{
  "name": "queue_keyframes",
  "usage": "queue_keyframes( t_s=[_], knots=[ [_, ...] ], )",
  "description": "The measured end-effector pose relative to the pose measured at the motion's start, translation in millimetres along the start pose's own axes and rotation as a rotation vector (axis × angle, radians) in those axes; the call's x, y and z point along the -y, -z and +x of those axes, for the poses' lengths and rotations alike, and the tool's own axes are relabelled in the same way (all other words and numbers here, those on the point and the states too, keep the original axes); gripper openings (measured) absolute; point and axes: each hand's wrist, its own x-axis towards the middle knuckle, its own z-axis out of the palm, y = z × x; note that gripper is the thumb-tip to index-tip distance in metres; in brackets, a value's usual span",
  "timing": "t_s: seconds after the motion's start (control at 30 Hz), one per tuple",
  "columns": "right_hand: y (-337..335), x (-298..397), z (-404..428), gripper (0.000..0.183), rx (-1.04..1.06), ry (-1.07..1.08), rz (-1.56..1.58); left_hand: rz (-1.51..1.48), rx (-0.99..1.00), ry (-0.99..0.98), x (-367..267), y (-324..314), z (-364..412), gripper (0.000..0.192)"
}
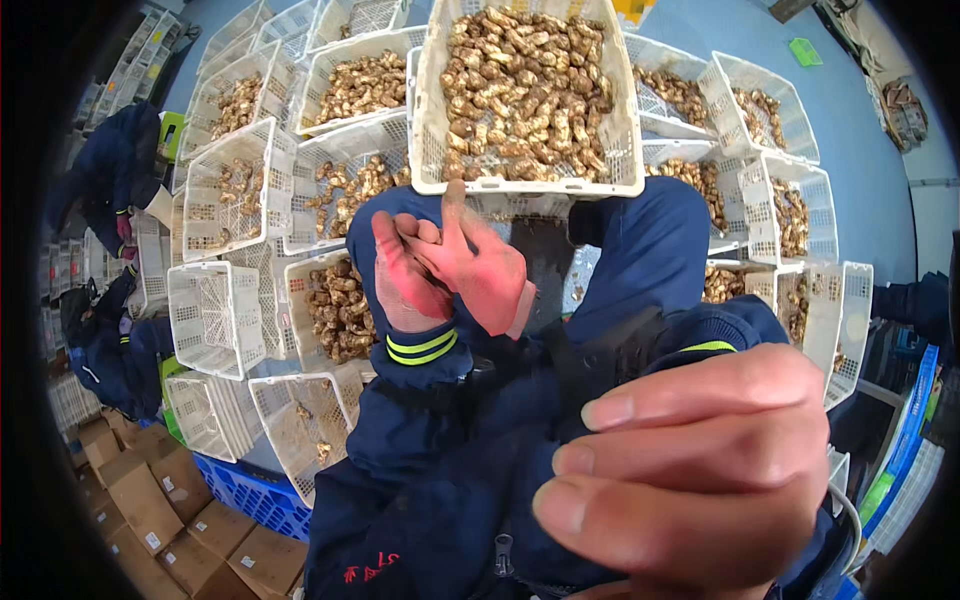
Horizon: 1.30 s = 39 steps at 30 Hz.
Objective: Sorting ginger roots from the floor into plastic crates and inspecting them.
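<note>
My left hand (409, 281) wears a pink-red work glove and holds a second, matching glove (487, 277) that looks empty. The loose glove's cuff points right, and its longest finger is stained brown. My right hand (705, 465) is bare and raised close to the camera, with its fingers bent; its thumb and whatever may be in its grasp are hidden. Before my knees stands a white plastic crate (637, 176) filled with brown and cream mushrooms (529, 97) that look like matsutake. Both hands are apart from those mushrooms.
Several crates with mushrooms surround me, including one at left (292, 315) and one at right (802, 157). An unfilled crate (214, 319) stands left. Cardboard boxes (142, 499) lie lower left, beside a blue plastic pallet (255, 495). Two co-workers (112, 165) bend over at far left.
</note>
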Motion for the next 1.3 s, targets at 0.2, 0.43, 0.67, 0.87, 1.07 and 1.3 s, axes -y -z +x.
queue_keyframes(
  t_s=[0.2,0.43,0.67,0.87,1.07,1.3],
  knots=[
    [-18.4,22.9,-7.0,0.014,0.127,-0.266,-0.382,0.037,0.002,-0.136,-5.2,1.7,5.8,0.034],
    [-36.2,-8.1,-59.1,0.020,0.151,-0.401,-0.161,-1.039,-0.122,0.261,4.9,13.8,12.2,0.032],
    [4.5,-21.1,-148.7,0.022,0.118,-1.125,0.119,0.062,0.132,-0.096,-10.2,34.4,15.7,0.031],
    [-7.4,-53.2,-195.4,0.026,-0.383,-1.568,0.434,0.194,0.046,-0.085,0.6,-0.1,22.0,0.030],
    [-72.6,-73.3,-249.0,0.031,-0.355,-1.641,0.473,-0.026,0.322,0.011,11.7,0.7,8.8,0.024],
    [-65.1,-58.8,-174.8,0.045,-0.109,-1.525,0.904,-0.290,0.204,-0.109,48.6,-3.1,16.9,0.035]
  ],
)
